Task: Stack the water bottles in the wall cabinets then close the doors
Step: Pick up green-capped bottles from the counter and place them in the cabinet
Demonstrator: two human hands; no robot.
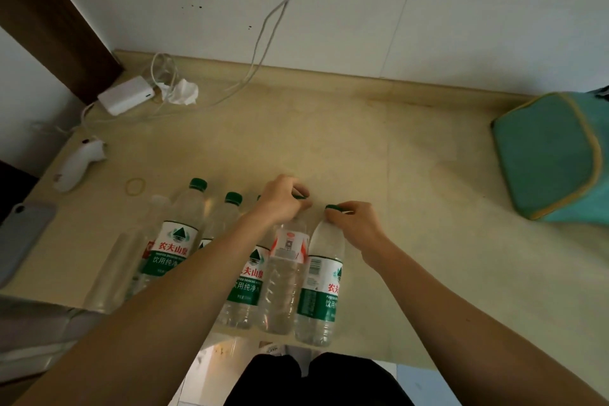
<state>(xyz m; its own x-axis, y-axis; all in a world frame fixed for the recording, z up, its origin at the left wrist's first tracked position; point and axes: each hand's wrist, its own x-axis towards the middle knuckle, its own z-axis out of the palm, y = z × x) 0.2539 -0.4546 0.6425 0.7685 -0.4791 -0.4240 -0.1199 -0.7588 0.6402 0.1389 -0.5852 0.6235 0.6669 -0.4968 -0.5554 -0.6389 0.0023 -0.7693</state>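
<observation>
Several clear water bottles with green caps stand in a row at the front edge of the beige counter (pixel 379 148). My left hand (pixel 281 199) grips the top of a red-labelled bottle (pixel 285 277). My right hand (pixel 354 222) holds the green cap of the green-labelled bottle (pixel 321 293) at the right end. Further left stand two more green-labelled bottles (pixel 179 234) (pixel 245 283), one partly behind my left forearm. No cabinet is in view.
A teal folded bag (pixel 553 155) lies at the right. A white power adapter (pixel 127 95), crumpled tissue (pixel 184 92) and cables sit at the back left. A white handheld device (pixel 79 165), a rubber band (pixel 135 186) and a phone (pixel 23 227) lie left.
</observation>
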